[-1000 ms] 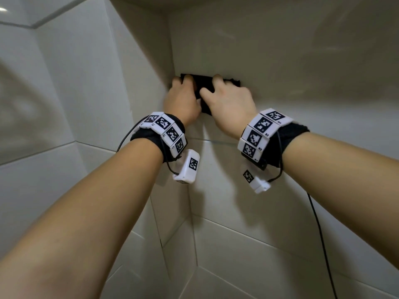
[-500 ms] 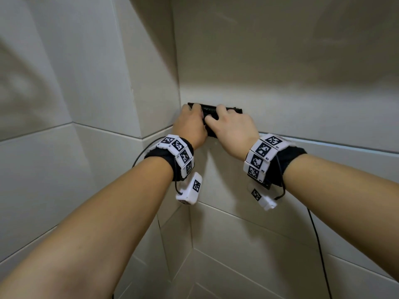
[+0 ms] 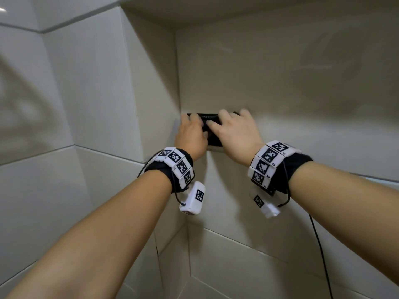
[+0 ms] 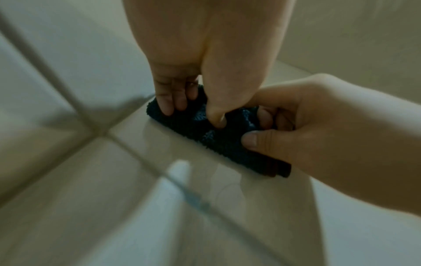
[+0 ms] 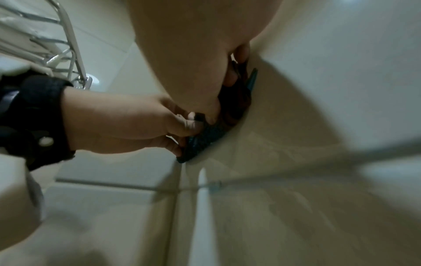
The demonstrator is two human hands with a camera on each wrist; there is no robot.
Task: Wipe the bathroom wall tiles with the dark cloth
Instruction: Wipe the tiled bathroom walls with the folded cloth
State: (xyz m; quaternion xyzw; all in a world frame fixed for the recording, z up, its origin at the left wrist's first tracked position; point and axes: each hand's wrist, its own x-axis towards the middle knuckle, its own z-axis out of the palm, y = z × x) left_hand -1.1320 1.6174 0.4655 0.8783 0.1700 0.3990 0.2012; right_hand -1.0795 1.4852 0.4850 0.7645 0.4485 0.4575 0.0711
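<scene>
- Left hand [image 3: 191, 134]: fingers curled onto the dark cloth [image 3: 212, 130], pressing its left end just beside the wall corner [image 3: 177, 83]; grip matches the earlier frames.
- Dark cloth: folded, flat against the wall tiles [image 3: 280, 87] right of the corner, just above the grout line [image 5: 296, 172]; lower relative to it one second ago.
- Right hand [image 3: 235, 132]: thumb and curled fingers clamp the cloth's right end, touching the left hand; grip unchanged.

Dark, nubby-textured cloth [image 3: 212, 128], folded into a thick oblong pad with layered edges, lies flat against the glossy pale beige wall tiles [image 3: 280, 78], its left end close to the inside corner, just above a horizontal grout line.
</scene>
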